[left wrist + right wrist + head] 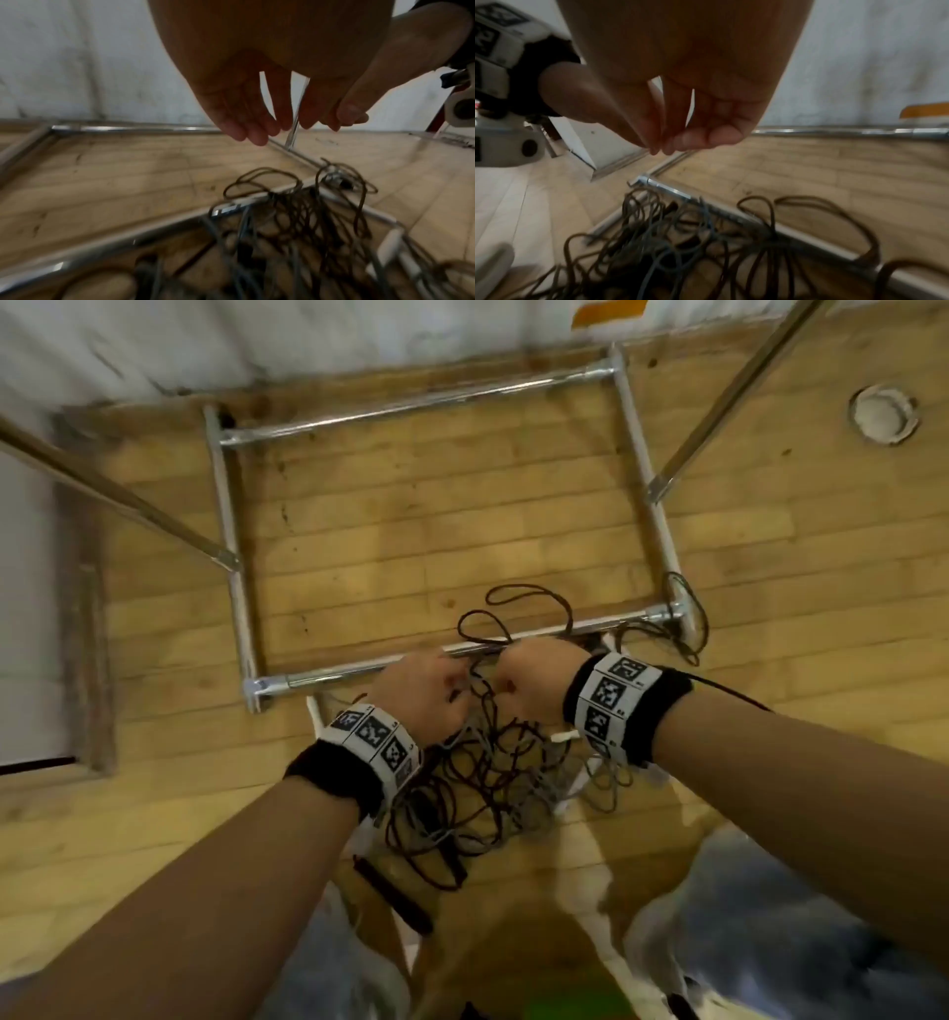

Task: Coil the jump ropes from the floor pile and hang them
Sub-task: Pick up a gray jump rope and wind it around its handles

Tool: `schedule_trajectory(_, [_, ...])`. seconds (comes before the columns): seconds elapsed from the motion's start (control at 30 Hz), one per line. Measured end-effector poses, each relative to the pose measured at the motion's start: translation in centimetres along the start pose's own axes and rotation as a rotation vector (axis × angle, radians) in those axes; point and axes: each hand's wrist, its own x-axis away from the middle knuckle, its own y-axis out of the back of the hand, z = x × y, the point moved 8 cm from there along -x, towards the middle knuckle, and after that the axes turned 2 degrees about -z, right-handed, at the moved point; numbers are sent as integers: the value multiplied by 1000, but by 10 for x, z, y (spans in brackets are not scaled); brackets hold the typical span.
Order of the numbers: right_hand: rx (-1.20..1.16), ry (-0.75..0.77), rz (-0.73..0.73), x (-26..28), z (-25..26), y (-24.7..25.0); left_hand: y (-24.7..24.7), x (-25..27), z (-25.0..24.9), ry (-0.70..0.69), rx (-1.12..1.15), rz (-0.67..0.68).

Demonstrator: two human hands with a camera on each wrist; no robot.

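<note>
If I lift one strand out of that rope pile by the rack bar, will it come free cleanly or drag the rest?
Probably drags: the jump ropes lie as thin, floppy, interlaced loops. Some loops cross the rack's lower bar, so they may snag there. A black handle at the pile's edge would likely trail and swing.

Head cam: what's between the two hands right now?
Dark rope strands rise from the floor pile through the gap between the left hand and right hand, in the head view. Grip unclear.
</note>
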Motion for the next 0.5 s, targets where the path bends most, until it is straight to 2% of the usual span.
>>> schedule_trajectory(0.13, [5, 12, 152, -28, 1, -65, -65, 8, 40, 106, -118, 218])
schedule_trajectory(0.2, [23, 38, 148, -40, 0, -89, -90, 8, 51, 119, -161, 272])
schedule_trajectory(0.4, [42, -5, 56, -63, -8, -126, -127, 7, 62, 125, -192, 263])
schedule_trajectory(0.5, [-47, -56, -17, -63, -12, -126, -127, 13, 64, 158, -145, 265])
